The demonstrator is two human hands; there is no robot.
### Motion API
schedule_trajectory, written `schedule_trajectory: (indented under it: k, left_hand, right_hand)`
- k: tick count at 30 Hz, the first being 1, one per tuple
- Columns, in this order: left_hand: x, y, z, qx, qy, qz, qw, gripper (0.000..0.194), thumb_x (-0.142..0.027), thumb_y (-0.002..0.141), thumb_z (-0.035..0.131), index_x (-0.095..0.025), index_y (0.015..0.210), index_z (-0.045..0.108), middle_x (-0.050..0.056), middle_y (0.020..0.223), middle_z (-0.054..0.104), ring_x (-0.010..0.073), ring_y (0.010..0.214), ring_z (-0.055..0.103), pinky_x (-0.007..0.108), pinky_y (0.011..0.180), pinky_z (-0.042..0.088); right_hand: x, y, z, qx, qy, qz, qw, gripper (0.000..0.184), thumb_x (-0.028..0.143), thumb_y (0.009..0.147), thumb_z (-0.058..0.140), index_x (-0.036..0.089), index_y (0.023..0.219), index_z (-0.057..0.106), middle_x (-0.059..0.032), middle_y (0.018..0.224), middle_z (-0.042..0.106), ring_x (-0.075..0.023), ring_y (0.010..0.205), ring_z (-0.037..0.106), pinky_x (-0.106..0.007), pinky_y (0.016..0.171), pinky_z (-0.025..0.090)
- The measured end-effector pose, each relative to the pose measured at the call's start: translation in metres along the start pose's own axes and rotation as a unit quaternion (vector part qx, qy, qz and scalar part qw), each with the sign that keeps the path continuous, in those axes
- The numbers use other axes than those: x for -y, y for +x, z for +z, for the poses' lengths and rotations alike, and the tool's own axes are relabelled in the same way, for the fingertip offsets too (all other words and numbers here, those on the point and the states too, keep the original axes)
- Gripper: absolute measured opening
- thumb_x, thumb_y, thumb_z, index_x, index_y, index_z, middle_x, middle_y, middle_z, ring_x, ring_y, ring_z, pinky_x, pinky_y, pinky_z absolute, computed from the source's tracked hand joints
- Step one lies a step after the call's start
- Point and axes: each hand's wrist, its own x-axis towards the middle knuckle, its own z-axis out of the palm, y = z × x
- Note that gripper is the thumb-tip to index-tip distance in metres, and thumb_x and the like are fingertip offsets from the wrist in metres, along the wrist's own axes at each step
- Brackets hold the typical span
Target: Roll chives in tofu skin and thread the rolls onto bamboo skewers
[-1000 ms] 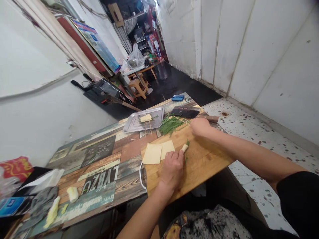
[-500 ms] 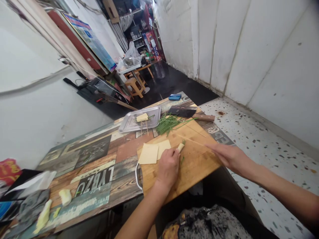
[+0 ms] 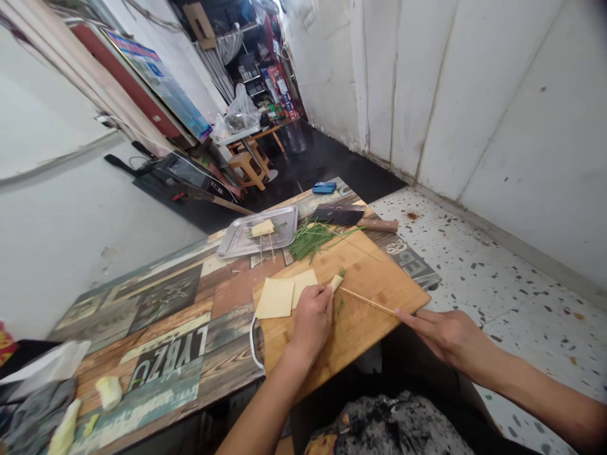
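Observation:
My left hand point(image 3: 313, 317) is closed on a pale tofu-sheet roll point(image 3: 337, 281), with green bits poking from its far end, on the wooden cutting board point(image 3: 370, 272). My right hand point(image 3: 439, 332) pinches a thin wooden skewer point(image 3: 367, 299) by its near end. The skewer's far tip meets the roll's side or lies right beside it; I cannot tell whether it has gone in. Left of my left hand lie flat square tofu sheets point(image 3: 275, 297). Cut green chives point(image 3: 310, 239) are heaped at the board's far edge, where another skewer point(image 3: 358, 245) lies.
A metal tray point(image 3: 227, 245) behind the board holds a skewered roll point(image 3: 262, 228). A cleaver point(image 3: 339, 215) lies at the far right, a blue box point(image 3: 324, 188) beyond it. Vegetable pieces point(image 3: 109, 392) and a grey cloth point(image 3: 38, 407) are at the near left.
My right hand has brought the skewer lower and its tip to the side of the roll. The left hand keeps its hold. The whole view has shifted slightly.

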Motion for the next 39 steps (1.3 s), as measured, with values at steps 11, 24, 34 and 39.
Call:
schedule_trajectory:
  k: [11,24,34,39]
  left_hand:
    - [0.000,0.000,0.000,-0.008,-0.009,0.009,1.000,0.026,-0.020,0.095,0.044,-0.014,0.091,0.068,0.008,0.082,0.063,0.0170,0.078,0.055,0.028,0.071,0.045]
    - [0.003,0.001,0.000,0.009,-0.028,0.007,1.000,0.024,-0.019,0.094,0.044,-0.014,0.092,0.067,0.008,0.082,0.062,0.0173,0.079,0.054,0.028,0.071,0.045]
    - [0.003,0.001,-0.001,0.020,-0.055,-0.005,0.998,0.027,-0.021,0.096,0.042,-0.014,0.094,0.068,0.008,0.082,0.062,0.0175,0.079,0.054,0.029,0.072,0.045]
    - [0.004,0.002,-0.001,0.017,-0.051,0.006,0.999,0.029,-0.023,0.096,0.041,-0.014,0.092,0.068,0.008,0.082,0.062,0.0181,0.079,0.055,0.029,0.072,0.046]
  right_hand:
    - [-0.001,0.005,0.003,0.022,0.020,0.009,1.000,0.041,0.016,0.096,0.033,0.019,0.130,0.056,-0.0056,0.090,0.070,-0.0113,0.065,0.064,-0.022,0.053,0.047]
    - [-0.007,0.009,0.010,0.011,0.005,-0.025,1.000,0.036,0.016,0.097,0.034,0.015,0.124,0.058,-0.0057,0.084,0.068,-0.0128,0.067,0.063,-0.022,0.055,0.045]
    - [-0.012,0.015,0.015,0.036,0.019,0.006,0.999,0.034,0.020,0.098,0.035,0.021,0.121,0.059,-0.0058,0.091,0.063,-0.0158,0.077,0.056,-0.026,0.066,0.043]
    - [-0.010,0.021,0.014,0.047,0.047,0.002,0.998,0.034,0.020,0.097,0.034,0.020,0.122,0.058,-0.0062,0.091,0.063,-0.0163,0.076,0.054,-0.026,0.067,0.042]
